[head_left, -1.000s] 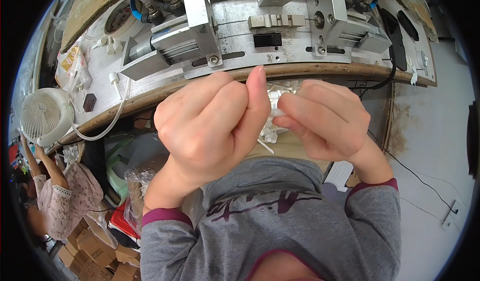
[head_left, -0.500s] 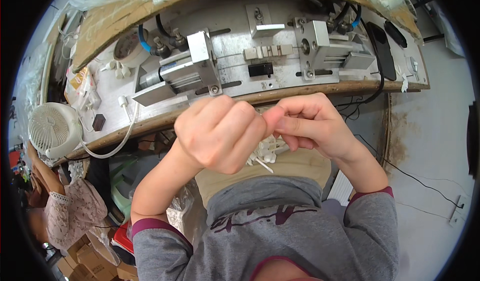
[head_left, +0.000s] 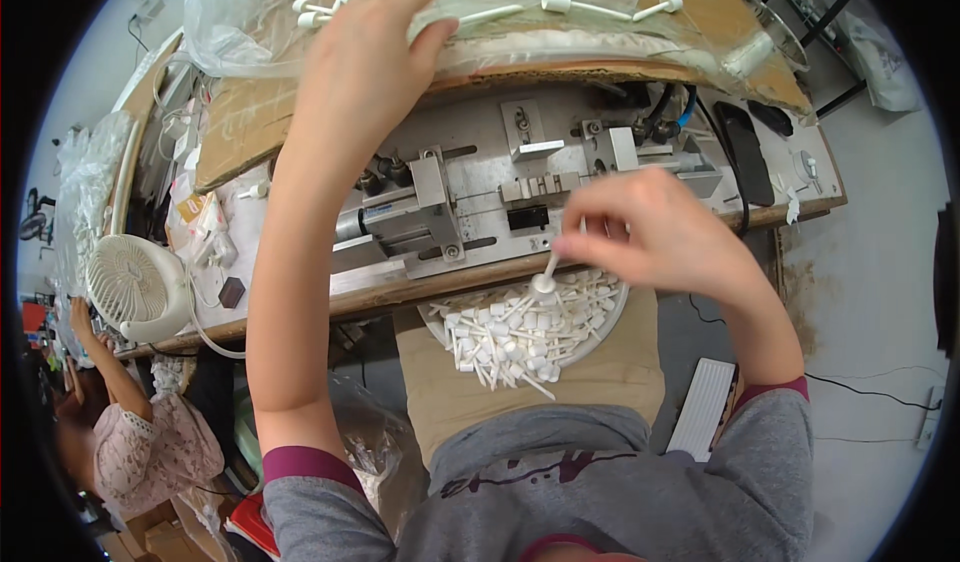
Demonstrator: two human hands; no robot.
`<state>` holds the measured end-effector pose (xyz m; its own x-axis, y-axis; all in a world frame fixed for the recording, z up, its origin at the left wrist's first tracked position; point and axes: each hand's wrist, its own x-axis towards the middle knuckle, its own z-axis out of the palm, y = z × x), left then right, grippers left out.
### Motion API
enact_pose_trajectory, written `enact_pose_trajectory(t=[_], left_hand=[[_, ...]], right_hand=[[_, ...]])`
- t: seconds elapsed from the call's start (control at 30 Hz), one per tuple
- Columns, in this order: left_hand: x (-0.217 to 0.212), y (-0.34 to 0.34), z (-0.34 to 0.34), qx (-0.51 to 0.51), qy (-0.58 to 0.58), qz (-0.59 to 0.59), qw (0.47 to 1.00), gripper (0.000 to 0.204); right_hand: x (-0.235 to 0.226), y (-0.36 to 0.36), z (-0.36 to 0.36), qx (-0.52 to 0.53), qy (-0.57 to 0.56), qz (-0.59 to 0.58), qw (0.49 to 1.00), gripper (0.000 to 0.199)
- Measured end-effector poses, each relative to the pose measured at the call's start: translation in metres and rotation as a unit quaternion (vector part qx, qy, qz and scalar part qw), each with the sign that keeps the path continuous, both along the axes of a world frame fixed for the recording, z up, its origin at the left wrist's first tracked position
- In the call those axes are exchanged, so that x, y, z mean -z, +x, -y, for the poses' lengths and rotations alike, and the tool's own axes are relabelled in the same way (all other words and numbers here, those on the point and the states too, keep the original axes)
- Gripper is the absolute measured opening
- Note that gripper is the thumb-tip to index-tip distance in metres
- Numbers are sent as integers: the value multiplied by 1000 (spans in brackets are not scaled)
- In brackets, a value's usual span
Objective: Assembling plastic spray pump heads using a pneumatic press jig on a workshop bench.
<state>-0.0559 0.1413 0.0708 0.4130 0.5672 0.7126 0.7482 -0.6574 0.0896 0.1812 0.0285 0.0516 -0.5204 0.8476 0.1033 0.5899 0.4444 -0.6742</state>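
Note:
My left hand (head_left: 372, 57) is stretched out over the far cardboard, thumb and fingers apart. Close to its fingertips lies a white stick (head_left: 492, 14), on the plastic-covered cardboard (head_left: 600, 52); other capped white sticks (head_left: 655, 8) are scattered around there. Over my lap, my right hand (head_left: 650, 232) pinches a small white plastic stick with a round end (head_left: 544, 284), its round end hanging down. Below that is a pale round basin (head_left: 612, 346) on my lap, heaped with loose white stick-and-cap pieces (head_left: 505, 337).
A metal fixture (head_left: 430, 202) with clamping blocks is on the bench, under the cardboard's near edge. A white fan (head_left: 135, 287) stands at the left, a black phone (head_left: 745, 152) lies at the right. Another person (head_left: 150, 432) sits at the far left.
My hands have parted: the left went far forward over the cardboard, the right lowered above the basin with a stick. The pile of white pieces now shows, and the view has shifted forward.

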Motion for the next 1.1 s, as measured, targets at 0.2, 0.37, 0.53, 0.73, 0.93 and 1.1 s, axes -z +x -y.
enact_pose_trajectory(t=[0.2,0.37,0.53,0.73,0.93,1.1], left_hand=[[-1,2,9,48,-179,100,978,22],[26,11,85,152,-194,213,945,27],[88,25,143,83,-155,54,983,31],[94,41,135,18,-129,-46,990,27],[97,43,133,21,-167,-16,986,28],[88,39,133,35,-169,-57,983,29]], right_hand=[[-28,23,-84,186,281,-49,940,18],[-19,14,-132,253,227,57,939,41],[-15,1,-140,208,191,49,958,46],[-27,-8,-91,212,180,-23,960,35],[-7,3,-40,93,216,-113,965,24],[23,7,5,82,214,-132,964,31]])
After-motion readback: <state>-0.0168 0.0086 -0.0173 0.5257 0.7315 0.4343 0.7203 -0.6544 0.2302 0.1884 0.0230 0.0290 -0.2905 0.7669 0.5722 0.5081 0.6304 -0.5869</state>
